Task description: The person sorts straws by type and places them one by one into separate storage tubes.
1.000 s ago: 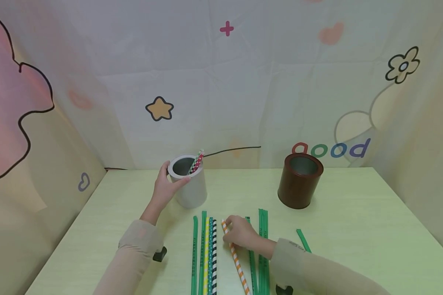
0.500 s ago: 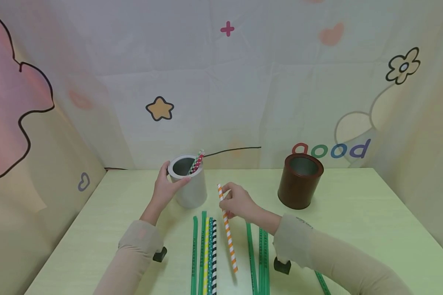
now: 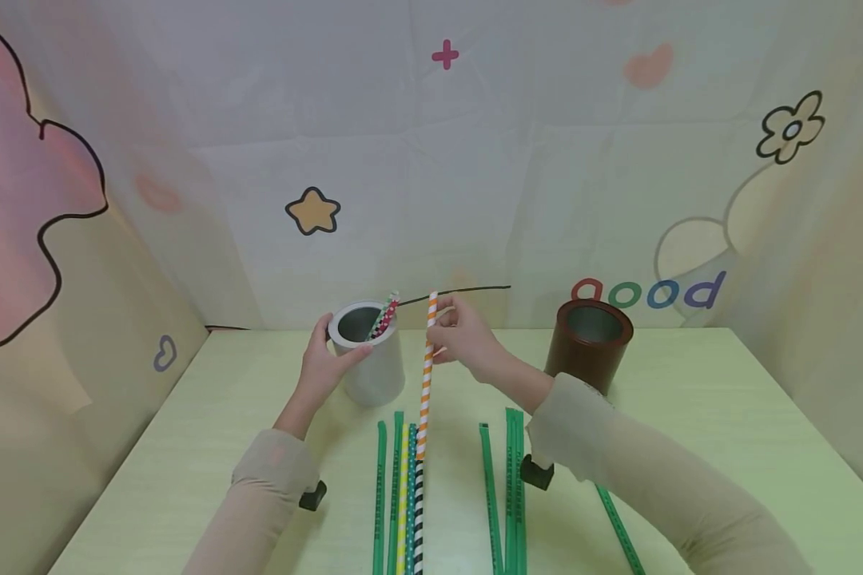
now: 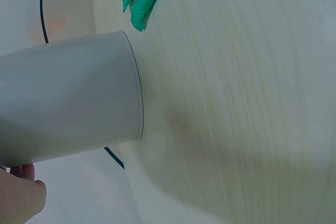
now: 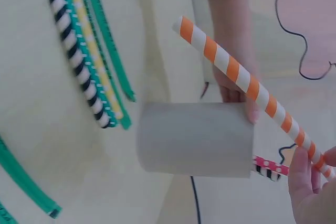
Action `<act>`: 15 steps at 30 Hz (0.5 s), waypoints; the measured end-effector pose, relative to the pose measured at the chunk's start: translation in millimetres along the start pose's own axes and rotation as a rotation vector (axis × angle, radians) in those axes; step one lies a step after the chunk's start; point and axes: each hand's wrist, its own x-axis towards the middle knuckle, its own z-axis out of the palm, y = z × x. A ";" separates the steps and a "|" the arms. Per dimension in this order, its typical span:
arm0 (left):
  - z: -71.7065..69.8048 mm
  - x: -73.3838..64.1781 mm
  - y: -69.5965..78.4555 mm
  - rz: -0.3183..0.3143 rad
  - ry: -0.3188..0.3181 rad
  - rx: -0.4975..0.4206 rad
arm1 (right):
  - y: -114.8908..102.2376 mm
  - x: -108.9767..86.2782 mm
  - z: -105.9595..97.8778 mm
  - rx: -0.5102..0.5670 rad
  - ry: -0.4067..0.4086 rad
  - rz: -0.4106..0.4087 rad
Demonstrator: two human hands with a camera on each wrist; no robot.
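Observation:
My left hand [image 3: 324, 363] grips the rim of a white cylindrical holder [image 3: 374, 375], thumb at the front and fingers round the far left side. Inside it, several patterned paper straws [image 3: 383, 316], one red with white dots, lean to the right. My right hand [image 3: 463, 335] pinches an orange-and-white striped paper straw [image 3: 427, 391] near its upper end, just right of the holder. The straw hangs nearly upright, its lower end overlapping the black-and-white striped straw [image 3: 419, 511] in the head view. The right wrist view shows the fingertips [image 5: 302, 166] round the orange straw.
Left of centre lie a yellow straw [image 3: 402, 503], a teal dotted straw [image 3: 411, 519] and green-wrapped straws [image 3: 379, 495]. More green-wrapped straws [image 3: 511, 511] lie under the right forearm's side. A brown cylindrical holder [image 3: 582, 351] stands at the back right, partly behind the right sleeve.
My right hand has lifted the orange-striped straw off the table and carried it up and back toward the white holder, turning it more upright. The left hand stays on the holder.

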 end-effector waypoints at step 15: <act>0.2 1.2 -2.0 0.010 0.017 0.001 | -39.1 30.3 -3.4 0.359 0.237 -0.162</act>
